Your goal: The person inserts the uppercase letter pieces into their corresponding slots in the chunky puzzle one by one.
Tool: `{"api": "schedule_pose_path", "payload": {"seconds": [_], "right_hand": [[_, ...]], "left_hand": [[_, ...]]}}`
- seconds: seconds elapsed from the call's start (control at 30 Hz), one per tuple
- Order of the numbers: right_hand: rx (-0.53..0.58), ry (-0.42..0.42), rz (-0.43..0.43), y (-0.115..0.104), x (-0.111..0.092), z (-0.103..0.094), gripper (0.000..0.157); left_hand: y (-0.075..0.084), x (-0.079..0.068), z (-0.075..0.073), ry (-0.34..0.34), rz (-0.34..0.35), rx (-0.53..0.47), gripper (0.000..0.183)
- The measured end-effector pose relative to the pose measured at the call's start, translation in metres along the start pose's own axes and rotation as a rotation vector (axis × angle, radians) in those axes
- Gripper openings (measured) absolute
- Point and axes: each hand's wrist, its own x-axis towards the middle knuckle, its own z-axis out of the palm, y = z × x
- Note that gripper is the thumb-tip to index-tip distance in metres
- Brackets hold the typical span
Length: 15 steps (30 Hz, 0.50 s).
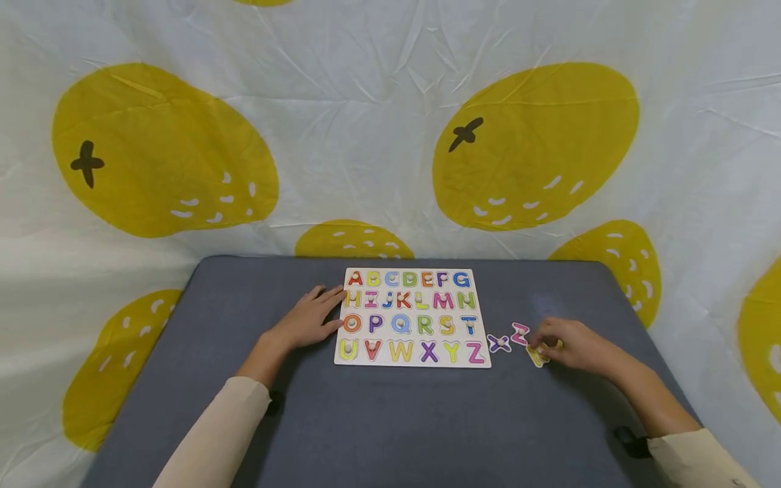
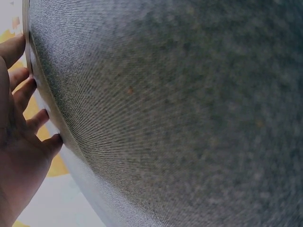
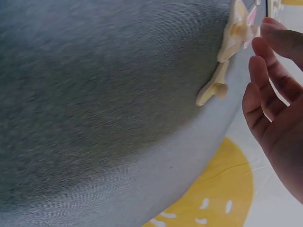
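A white alphabet puzzle board (image 1: 360, 333) lies on the table, its upper letters bearing round knobs and its W, X, Y and Z showing none. My left hand (image 1: 308, 318) rests at the board's left edge with spread fingers. To the right of the board lie a purple X piece (image 1: 499, 343), a pink Z piece (image 1: 520, 333) and a yellow letter piece (image 1: 537, 356). My right hand (image 1: 564, 342) hovers over the yellow pieces, fingers loosely bent, partly hiding them. In the right wrist view its fingertips are close to a knobbed wooden piece (image 3: 233, 40); another wooden piece (image 3: 213, 87) lies beside that.
A dark grey cloth covers the table (image 1: 396, 420). Behind and around it hangs a white curtain (image 1: 354, 156) with large yellow fruit prints. Dark wrist straps show at both sleeves (image 1: 213, 427).
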Motion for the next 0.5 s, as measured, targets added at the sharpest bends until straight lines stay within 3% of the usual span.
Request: {"api": "schedule_pose_path", "payload": {"seconds": [0.17,0.5], "right_hand": [[0.005,-0.032,-0.021,0.008,-0.005,0.004,0.025],[-0.039,0.041,-0.117,0.024,-0.008,0.02,0.034]], "left_hand": [[0.0,0.001,0.001,0.002,-0.01,-0.003,0.072],[0.001,0.001,0.001,0.001,-0.003,0.0,0.071]]}}
